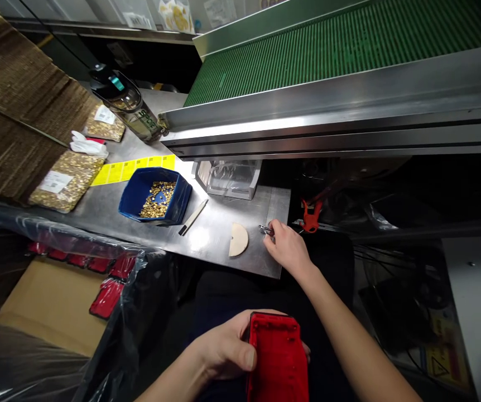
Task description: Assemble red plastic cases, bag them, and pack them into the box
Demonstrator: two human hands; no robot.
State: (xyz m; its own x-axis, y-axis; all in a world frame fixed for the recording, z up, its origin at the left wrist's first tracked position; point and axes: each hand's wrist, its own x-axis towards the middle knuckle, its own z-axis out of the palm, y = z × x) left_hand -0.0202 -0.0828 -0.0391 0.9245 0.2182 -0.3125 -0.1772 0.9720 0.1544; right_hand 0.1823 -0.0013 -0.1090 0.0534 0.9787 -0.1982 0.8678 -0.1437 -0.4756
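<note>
Your left hand [227,349] grips a red rectangular plastic case [278,360] at bottom centre of frame. Right hand [288,248], centre-right, pinches small metal tweezers [265,229] at the grey metal surface [207,234] edge, beside a half-round beige disc [237,240].

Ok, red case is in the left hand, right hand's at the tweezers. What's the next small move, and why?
Probably pinch and lift the tweezers: the right hand has its fingers on them at the table edge, while the left hand grips the red case.
</note>
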